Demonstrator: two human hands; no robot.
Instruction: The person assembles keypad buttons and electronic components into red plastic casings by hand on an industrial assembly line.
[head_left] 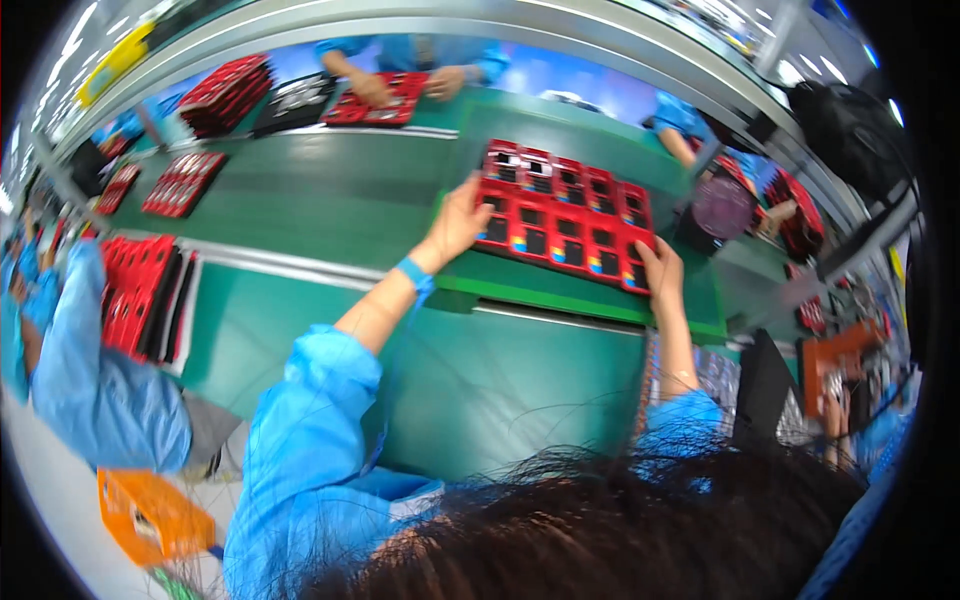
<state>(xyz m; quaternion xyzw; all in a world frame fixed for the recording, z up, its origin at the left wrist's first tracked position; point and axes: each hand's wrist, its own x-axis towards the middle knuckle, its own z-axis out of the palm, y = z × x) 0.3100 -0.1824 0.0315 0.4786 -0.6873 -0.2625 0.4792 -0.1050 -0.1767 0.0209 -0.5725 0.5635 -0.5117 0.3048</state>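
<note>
A red tray [545, 203] with two rows of pockets lies tilted in front of me, over a raised green board. Dark flat parts with small coloured patches fill its pockets, and two at the far left look whitish. My left hand [458, 225] grips the tray's left end, thumb on top and fingers partly hidden at the edge. At the near right corner, my right hand [661, 271] holds the other end the same way. A blue band with a cord circles my left wrist.
The green board [590, 304] rests on the green bench. Stacked red trays [228, 92] stand far left; more red and black trays [145, 290] stand near left. Co-workers' hands [372, 90] work on a tray across. A dark round object [718, 208] stands right, an orange basket [155, 515] below left.
</note>
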